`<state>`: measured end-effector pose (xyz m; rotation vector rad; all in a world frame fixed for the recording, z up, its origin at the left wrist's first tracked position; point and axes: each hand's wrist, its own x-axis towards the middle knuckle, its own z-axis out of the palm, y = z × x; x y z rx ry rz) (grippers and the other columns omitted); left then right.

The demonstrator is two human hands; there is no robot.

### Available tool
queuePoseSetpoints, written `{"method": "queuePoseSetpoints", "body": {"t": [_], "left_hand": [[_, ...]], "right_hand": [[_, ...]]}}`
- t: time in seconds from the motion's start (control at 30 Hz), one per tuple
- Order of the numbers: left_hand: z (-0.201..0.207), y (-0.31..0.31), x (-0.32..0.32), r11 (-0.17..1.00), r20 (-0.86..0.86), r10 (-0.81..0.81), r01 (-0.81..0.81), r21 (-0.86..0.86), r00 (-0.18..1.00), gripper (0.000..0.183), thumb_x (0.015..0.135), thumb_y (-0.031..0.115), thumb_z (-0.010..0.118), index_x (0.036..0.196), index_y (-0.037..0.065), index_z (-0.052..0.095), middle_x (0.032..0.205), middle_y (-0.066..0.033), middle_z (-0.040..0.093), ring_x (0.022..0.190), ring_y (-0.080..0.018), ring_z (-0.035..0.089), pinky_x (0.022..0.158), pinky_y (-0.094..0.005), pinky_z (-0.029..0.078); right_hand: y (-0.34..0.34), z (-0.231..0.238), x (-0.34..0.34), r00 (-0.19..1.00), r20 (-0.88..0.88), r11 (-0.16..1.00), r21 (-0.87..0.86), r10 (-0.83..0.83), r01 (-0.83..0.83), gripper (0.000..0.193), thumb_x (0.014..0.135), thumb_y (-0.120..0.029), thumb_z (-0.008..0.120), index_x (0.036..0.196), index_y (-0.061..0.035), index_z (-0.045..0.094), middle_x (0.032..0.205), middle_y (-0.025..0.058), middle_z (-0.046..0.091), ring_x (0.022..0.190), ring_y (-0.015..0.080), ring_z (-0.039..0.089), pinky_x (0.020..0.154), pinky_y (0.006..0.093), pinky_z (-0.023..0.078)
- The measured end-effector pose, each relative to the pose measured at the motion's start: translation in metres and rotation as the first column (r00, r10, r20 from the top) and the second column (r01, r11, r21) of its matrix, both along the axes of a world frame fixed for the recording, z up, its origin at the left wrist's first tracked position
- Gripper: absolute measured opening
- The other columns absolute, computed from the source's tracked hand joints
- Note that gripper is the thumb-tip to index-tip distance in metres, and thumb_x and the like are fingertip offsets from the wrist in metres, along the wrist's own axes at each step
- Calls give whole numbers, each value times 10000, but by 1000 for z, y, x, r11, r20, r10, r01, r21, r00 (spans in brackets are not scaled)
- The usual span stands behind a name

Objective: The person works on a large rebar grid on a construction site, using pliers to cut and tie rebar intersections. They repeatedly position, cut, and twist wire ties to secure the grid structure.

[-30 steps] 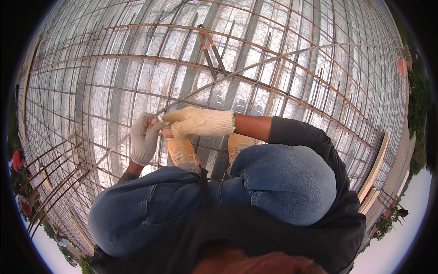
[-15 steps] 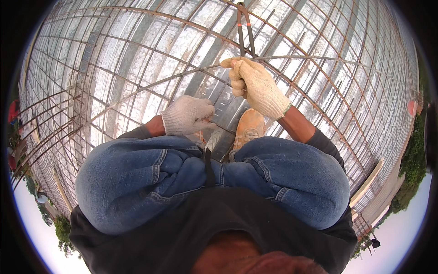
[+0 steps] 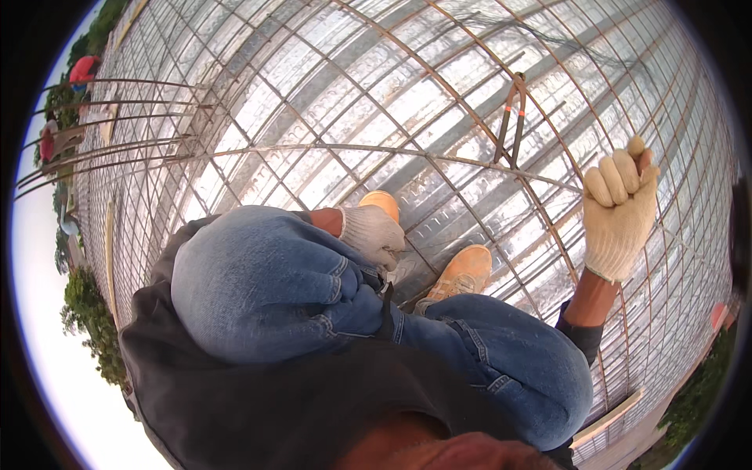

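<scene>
My right hand (image 3: 620,200), in a cream knitted glove, is raised at the right above the steel bar mesh. Its fingers are curled in; anything inside them is hidden. My left hand (image 3: 374,235), gloved in off-white, is closed beside my left knee, and what it may hold cannot be made out. Pincers (image 3: 511,125) with dark handles and orange bands rest on the mesh, left of my right hand and apart from it. A long grey bar (image 3: 376,148) crosses the rusty reinforcing bars (image 3: 540,207) in front of me.
Ribbed metal decking (image 3: 439,207) lies under the mesh, with my orange shoes (image 3: 464,270) on it. Several bar ends (image 3: 117,149) jut out at the left, near a person in red (image 3: 82,70). Loose thin wire (image 3: 533,35) lies at the far right. A timber strip (image 3: 611,419) borders the lower right.
My view has turned, shifting the pincers and feet rightward in it. My right hand has moved away from the long bar and the pincers to the right. My left hand stays low near my knee.
</scene>
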<state>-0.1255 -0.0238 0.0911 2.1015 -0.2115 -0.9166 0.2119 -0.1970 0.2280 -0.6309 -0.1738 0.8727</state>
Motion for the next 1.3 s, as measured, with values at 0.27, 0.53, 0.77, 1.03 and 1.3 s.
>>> {"method": "queuePoseSetpoints", "body": {"t": [0.27, 0.53, 0.77, 1.03, 1.3], "left_hand": [[-9, 55, 22, 892, 429, 59, -240, 382, 901, 313, 884, 408, 800, 891, 97, 836, 931, -131, 806, 909, -362, 807, 799, -519, 629], [27, 85, 83, 582, 607, -20, -485, 653, 794, 108, 852, 271, 783, 811, 181, 827, 796, -69, 773, 838, -280, 796, 738, -472, 586], [33, 81, 87, 554, 846, 112, -739, 383, 522, 69, 850, 248, 779, 816, 190, 793, 768, -67, 749, 783, -315, 776, 691, -477, 579], [8, -25, 127, 872, 848, -244, -276, 404, 470, 66, 841, 277, 797, 800, 228, 811, 796, -7, 750, 832, -281, 763, 838, -527, 578], [34, -32, 126, 850, 935, -125, -451, 274, 332, 80, 802, 197, 817, 839, 268, 822, 845, 87, 718, 958, -210, 718, 1251, -560, 409]], "right_hand": [[-158, -92, 139, 547, 188, 459, -366, -816, 810, 562, 944, -620, 680, 1342, -229, 748, 1581, 169, 654, 1508, 283, 509, 1228, 579, 383], [-276, -119, 236, 922, 252, 953, 3, -293, 302, 317, 1045, -437, 616, 1167, -192, 775, 1348, 125, 744, 1045, 247, 647, 935, 459, 553], [-174, -48, 142, 828, 561, 798, -498, -1, 339, 343, 1128, -401, 563, 1253, -144, 751, 1136, 49, 699, 825, 179, 579, 741, 362, 478], [-64, -114, 3, 789, 407, 578, -812, 461, 81, 484, 1227, -429, 504, 1463, -56, 703, 909, -65, 600, 626, 38, 422, 516, 217, 291], [-24, -119, -115, 970, -84, 647, -732, 228, -215, 538, 1195, -512, 544, 1464, -50, 606, 1213, 86, 689, 993, 169, 659, 726, 315, 517]]}}
